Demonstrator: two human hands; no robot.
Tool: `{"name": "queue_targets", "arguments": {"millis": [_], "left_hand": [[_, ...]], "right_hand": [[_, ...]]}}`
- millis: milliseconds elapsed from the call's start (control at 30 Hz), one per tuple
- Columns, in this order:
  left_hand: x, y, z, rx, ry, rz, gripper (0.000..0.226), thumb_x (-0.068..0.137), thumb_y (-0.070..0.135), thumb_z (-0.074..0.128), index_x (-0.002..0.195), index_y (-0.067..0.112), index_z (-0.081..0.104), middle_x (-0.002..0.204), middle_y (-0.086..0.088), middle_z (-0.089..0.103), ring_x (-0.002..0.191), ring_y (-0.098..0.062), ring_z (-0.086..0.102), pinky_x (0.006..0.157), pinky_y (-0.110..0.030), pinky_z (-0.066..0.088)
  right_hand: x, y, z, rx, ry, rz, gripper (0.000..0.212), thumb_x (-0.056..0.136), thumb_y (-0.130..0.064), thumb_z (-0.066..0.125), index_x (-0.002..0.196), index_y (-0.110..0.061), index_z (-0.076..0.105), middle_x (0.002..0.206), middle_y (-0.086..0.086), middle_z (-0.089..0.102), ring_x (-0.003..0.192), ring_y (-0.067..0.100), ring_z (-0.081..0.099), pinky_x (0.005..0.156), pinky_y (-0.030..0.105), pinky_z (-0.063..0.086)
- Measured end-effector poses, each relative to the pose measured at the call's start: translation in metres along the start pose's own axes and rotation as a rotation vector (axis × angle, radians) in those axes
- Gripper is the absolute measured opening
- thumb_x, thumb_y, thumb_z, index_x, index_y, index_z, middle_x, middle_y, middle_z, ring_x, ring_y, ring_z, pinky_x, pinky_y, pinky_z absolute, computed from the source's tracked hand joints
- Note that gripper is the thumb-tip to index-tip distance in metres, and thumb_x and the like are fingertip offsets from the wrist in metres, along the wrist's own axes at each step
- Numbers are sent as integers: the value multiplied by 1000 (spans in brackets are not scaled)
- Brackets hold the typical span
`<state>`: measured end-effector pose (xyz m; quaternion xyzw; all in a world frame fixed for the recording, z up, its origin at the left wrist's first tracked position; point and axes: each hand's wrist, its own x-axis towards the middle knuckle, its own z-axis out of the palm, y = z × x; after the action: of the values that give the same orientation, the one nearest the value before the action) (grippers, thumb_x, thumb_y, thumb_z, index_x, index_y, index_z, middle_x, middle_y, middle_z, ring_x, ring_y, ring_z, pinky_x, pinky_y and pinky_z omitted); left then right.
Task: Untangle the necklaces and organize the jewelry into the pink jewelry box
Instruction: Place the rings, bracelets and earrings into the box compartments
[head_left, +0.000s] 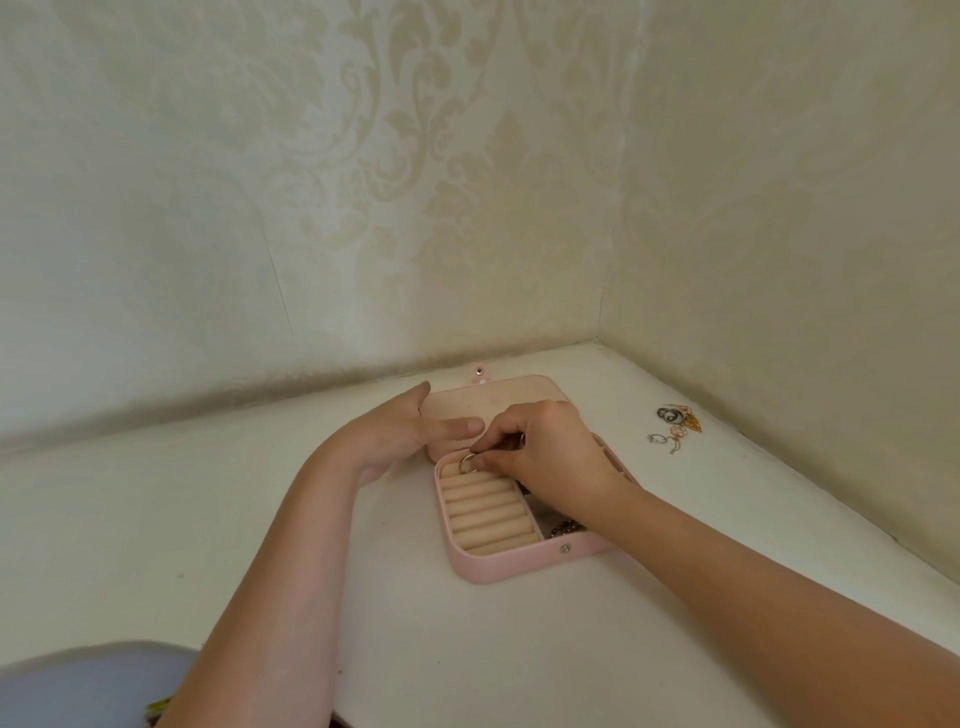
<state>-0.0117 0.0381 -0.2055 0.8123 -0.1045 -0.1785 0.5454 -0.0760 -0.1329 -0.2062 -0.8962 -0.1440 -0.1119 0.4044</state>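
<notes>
- Toward the far right corner of the tabletop (260, 519), the pink jewelry box (498, 569) lies open, its lid (493, 400) folded flat back toward the far edge.
- The right hand (550, 447) pinches a thin metal ring (467, 462) between thumb and fingertips. It holds the ring upright over the farthest of the ring rolls (485, 514), touching or all but touching the padding.
- The left hand (410, 426) grasps nothing. Its fingers are straight and relaxed, lying across the lid's left side, just beside the ring.
- The ring looks light, rigid and smooth, so probably slippery. I judge it best held by its rim on both sides, as it is here, and pushed edge-first into a slot.
- The rolls are beige, velvety, cylindrical and soft-looking. They should give a little and then grip the band.
- The box's shell is matte pink with rounded corners and a metal snap stud (565, 548) on the near wall. It seems light enough to slide, so steadying it would help.
- A dark beaded piece (563, 529) lies in the compartment right of the rolls, partly hidden by the right wrist.
- More loose jewelry (675, 426), gold and silver loops with fine chain, lies near the tabletop's right edge, well apart from the box. It looks limp, delicate and prone to snagging.
</notes>
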Motion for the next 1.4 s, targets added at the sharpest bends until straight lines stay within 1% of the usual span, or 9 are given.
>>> {"name": "queue_targets", "arguments": {"millis": [133, 267, 367, 500, 667, 867, 1000, 1233, 1400], "left_hand": [[-3, -1, -2, 96, -93, -34, 128, 51, 48, 84, 152, 11, 15, 141, 9, 41, 125, -6, 39, 93, -13, 30], [-5, 0, -4, 126, -105, -37, 136, 37, 49, 85, 151, 13, 21, 123, 14, 48, 114, -4, 45, 82, -9, 35], [-2, -3, -6, 142, -103, -43, 160, 18, 63, 88, 153, 16, 15, 146, 5, 38, 131, -10, 36, 104, -19, 29], [0, -5, -5, 204, -108, -55, 146, 31, 61, 85, 153, 19, 16, 147, 5, 38, 134, -12, 36, 112, -25, 26], [-2, -2, -2, 253, -111, -48, 144, 33, 60, 78, 153, 20, 11, 149, 10, 30, 137, -9, 29, 109, -22, 23], [-2, 0, 1, 240, -107, -47, 146, 32, 59, 77, 154, 19, 8, 150, 9, 26, 137, -8, 26, 109, -22, 22], [-2, -3, 0, 245, -120, -29, 143, 36, 61, 76, 154, 19, 7, 149, 10, 25, 138, -9, 25, 111, -24, 22], [2, -8, -2, 65, -45, -58, 119, 46, 55, 80, 149, 22, 28, 141, 8, 41, 126, -10, 39, 99, -23, 30], [4, -7, 1, 50, 20, -27, 98, 56, 55, 77, 142, 22, 42, 140, 3, 46, 125, -11, 43, 97, -23, 31]], "right_hand": [[1, 0, 2, -136, 12, -68, 9, 80, -15, 74, 84, -7, 76, 76, 1, 67, 64, 3, 49, 57, 9, 34], [1, 3, -2, -227, -26, -121, 11, 85, -18, 69, 91, -10, 76, 90, 4, 69, 76, 8, 51, 59, 5, 34], [-1, 6, -6, -234, -62, -151, 12, 87, -20, 68, 94, -13, 76, 92, 1, 68, 78, 9, 52, 62, 7, 37], [4, 17, -29, -182, -45, -170, 11, 86, -13, 68, 93, -14, 76, 92, -2, 68, 73, 5, 54, 68, 10, 40], [13, 75, -98, -372, 247, 183, 20, 87, -2, 61, 99, -8, 75, 103, 8, 72, 90, 18, 62, 72, 11, 33], [3, 107, -127, -344, 155, 478, 21, 76, -15, 79, 96, -10, 75, 82, 2, 68, 72, 11, 57, 55, 13, 35], [4, 107, -122, -391, 93, 505, 18, 75, -11, 79, 92, -12, 76, 68, -3, 63, 62, 8, 55, 52, 17, 37], [4, 104, -116, -416, 87, 474, 10, 81, -12, 74, 89, -7, 76, 81, 11, 71, 69, 16, 56, 49, 16, 34], [6, 89, -114, -362, 226, 326, 15, 84, -14, 71, 97, -8, 76, 92, 13, 73, 83, 24, 66, 67, 22, 43]]}}
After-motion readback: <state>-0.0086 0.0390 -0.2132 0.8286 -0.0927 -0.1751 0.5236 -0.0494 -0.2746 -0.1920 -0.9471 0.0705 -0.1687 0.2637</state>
